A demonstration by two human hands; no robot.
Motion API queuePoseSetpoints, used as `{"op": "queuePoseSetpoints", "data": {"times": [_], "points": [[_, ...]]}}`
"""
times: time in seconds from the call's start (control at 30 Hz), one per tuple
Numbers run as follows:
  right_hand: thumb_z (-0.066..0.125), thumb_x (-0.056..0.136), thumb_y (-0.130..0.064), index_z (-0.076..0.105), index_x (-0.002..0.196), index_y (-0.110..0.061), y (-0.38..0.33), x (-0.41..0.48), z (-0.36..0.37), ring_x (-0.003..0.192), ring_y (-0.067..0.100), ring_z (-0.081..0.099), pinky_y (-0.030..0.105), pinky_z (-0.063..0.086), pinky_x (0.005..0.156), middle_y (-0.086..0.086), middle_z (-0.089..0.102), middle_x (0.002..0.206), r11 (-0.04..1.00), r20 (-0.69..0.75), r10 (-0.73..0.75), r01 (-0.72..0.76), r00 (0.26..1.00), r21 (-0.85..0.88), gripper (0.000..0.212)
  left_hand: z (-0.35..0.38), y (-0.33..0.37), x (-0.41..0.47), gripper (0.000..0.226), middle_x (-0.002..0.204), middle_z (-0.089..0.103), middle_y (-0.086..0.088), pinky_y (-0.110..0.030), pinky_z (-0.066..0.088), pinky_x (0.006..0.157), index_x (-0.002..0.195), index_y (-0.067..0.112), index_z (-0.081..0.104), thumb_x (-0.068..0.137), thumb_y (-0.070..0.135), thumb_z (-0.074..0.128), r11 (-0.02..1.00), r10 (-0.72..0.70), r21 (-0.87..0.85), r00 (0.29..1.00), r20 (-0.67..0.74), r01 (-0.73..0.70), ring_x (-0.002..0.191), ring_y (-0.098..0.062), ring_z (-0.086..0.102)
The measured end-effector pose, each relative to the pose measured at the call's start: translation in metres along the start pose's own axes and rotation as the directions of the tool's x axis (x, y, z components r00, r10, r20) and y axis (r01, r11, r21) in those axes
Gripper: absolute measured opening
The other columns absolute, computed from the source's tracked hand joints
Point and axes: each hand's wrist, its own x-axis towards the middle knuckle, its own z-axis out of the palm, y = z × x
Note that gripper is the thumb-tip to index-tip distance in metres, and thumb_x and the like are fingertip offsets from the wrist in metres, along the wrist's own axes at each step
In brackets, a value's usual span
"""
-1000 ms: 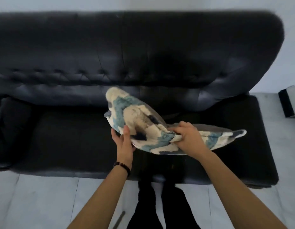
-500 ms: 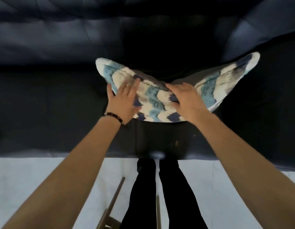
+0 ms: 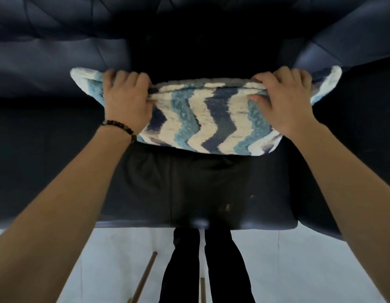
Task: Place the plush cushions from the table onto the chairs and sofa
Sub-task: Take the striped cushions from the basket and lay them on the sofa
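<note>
A plush cushion (image 3: 208, 119) with blue, teal and white zigzag stripes lies on the seat of a black leather sofa (image 3: 58, 132), its far edge near the backrest. My left hand (image 3: 125, 99), with a bead bracelet at the wrist, grips the cushion's top edge near its left corner. Near the right corner my right hand (image 3: 283, 101) grips the same edge. Both corners stick out past my hands. The striped face is toward me.
The sofa's tufted backrest (image 3: 58, 47) fills the top of the view. Its front edge (image 3: 146, 224) meets a pale tiled floor (image 3: 299, 270). My dark trouser legs (image 3: 202, 265) stand close to the sofa. Thin wooden rods (image 3: 146, 276) show by my feet.
I leaned in over the sofa. The cushion went from held above the seat to lying spread on it, and my hands moved apart to its two top corners.
</note>
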Motion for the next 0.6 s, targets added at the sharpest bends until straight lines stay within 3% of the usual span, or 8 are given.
{"op": "queuePoseSetpoints", "data": {"times": [0.13,0.23,0.3,0.37,0.43,0.5,0.57,0.6], "points": [[0.041,0.103,-0.036,0.052,0.139,-0.022,-0.015,0.05,0.03,0.116,0.042,0.051,0.053,0.027,0.112,0.022,0.055,0.121,0.997,-0.107,-0.025,0.018,0.994,-0.07,0.04,0.02,-0.024,0.033,0.038,0.122,0.055,-0.025,-0.062,0.024,0.114,0.121,0.005,0.052,0.089,0.024,0.059,0.992,-0.09,0.087,0.996,-0.023,0.092,0.121,-0.045,0.048],[0.037,0.101,-0.038,0.038,0.152,-0.026,-0.022,0.075,0.056,0.139,0.041,0.039,0.053,0.013,0.123,0.02,0.046,0.145,0.985,-0.152,0.15,-0.161,0.977,-0.066,0.053,0.042,-0.018,0.045,0.057,0.153,0.036,-0.024,-0.06,0.01,0.121,0.146,0.013,0.039,0.094,0.032,0.051,0.977,-0.194,0.064,0.975,-0.107,0.202,0.145,-0.044,0.029],[0.038,0.098,-0.056,0.028,0.159,-0.023,-0.021,0.072,0.066,0.151,0.039,0.025,0.052,0.009,0.124,0.019,0.031,0.16,0.959,-0.165,0.281,-0.283,0.945,0.014,0.07,0.057,-0.008,0.04,0.063,0.162,0.022,-0.025,-0.061,0.009,0.121,0.154,0.015,0.032,0.095,0.032,0.045,0.982,-0.179,0.038,0.969,-0.17,0.187,0.151,-0.043,0.018],[0.04,0.091,-0.076,0.018,0.162,-0.017,-0.018,0.053,0.07,0.155,0.038,0.012,0.054,0.007,0.124,0.019,0.015,0.167,0.926,-0.147,0.374,-0.361,0.916,0.108,0.095,0.073,-0.002,0.027,0.062,0.161,0.02,-0.029,-0.064,0.012,0.12,0.156,0.013,0.031,0.1,0.038,0.041,0.99,-0.131,0.01,0.963,-0.237,0.137,0.151,-0.044,0.018],[0.049,0.079,-0.088,0.007,0.163,-0.013,-0.013,0.033,0.074,0.156,0.041,0.003,0.059,0.005,0.122,0.023,0.002,0.168,0.852,-0.081,0.487,-0.452,0.87,0.264,0.121,0.087,-0.003,0.015,0.073,0.16,0.019,-0.034,-0.063,0.011,0.12,0.157,0.008,0.028,0.101,0.051,0.046,0.971,-0.235,-0.12,0.926,-0.295,0.208,0.15,-0.047,0.018],[0.064,0.065,-0.09,-0.007,0.162,-0.012,-0.007,0.019,0.084,0.155,0.043,-0.004,0.061,0.004,0.122,0.025,-0.011,0.167,0.66,0.058,0.631,-0.574,0.774,0.485,0.143,0.1,-0.003,0.002,0.101,0.161,0.011,-0.034,-0.056,0.012,0.12,0.157,0.001,0.02,0.09,0.065,0.06,0.819,-0.511,-0.437,0.819,-0.261,0.372,0.151,-0.045,0.014],[0.073,0.051,-0.089,-0.02,0.159,-0.017,-0.002,0.004,0.102,0.157,0.033,0.0,0.055,0.011,0.125,0.018,-0.015,0.168,0.33,0.291,0.696,-0.653,0.656,0.681,0.16,0.109,-0.002,-0.009,0.121,0.165,-0.005,-0.025,-0.048,0.01,0.122,0.159,0.005,0.004,0.08,0.07,0.068,0.436,-0.753,-0.764,0.658,-0.021,0.475,0.154,-0.037,0.004],[0.073,0.048,-0.089,-0.025,0.158,-0.018,0.001,-0.004,0.112,0.157,0.025,0.007,0.05,0.016,0.126,0.012,-0.011,0.169,0.175,0.406,0.674,-0.667,0.617,0.724,0.163,0.115,-0.004,-0.014,0.124,0.166,-0.01,-0.018,-0.046,0.009,0.123,0.16,0.011,-0.004,0.079,0.07,0.068,0.228,-0.799,-0.837,0.587,0.131,0.497,0.154,-0.032,-0.001]]}}
